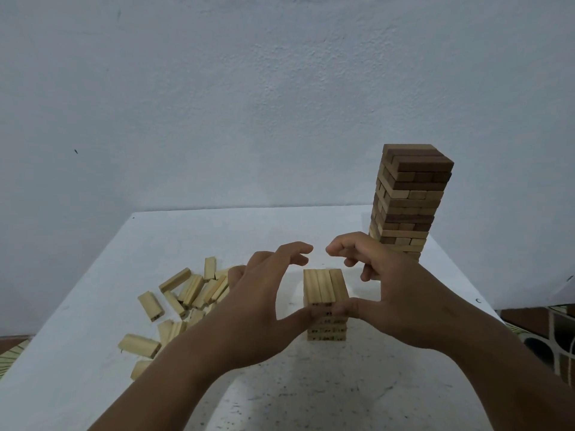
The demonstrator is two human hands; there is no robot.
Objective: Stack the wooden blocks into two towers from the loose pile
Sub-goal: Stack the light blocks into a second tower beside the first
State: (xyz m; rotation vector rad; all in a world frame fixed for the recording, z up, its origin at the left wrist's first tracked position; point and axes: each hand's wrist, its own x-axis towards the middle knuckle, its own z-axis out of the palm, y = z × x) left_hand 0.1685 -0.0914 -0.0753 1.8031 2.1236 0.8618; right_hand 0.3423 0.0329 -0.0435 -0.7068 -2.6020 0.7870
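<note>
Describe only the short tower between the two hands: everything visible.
The short tower is a low stack of pale wooden blocks, three blocks side by side on top. It stands upright on the white table. The left hand and right hand flank it, thumbs touching its near face; fingers arch above it.

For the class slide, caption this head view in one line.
Both thumbs square up the short tower; tall tower behind, loose pile left.

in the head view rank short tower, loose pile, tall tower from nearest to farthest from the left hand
1. short tower: touching the left hand's thumb, just to its right.
2. loose pile: on its left, behind the hand.
3. tall tower: far right, beyond the right hand.
</note>
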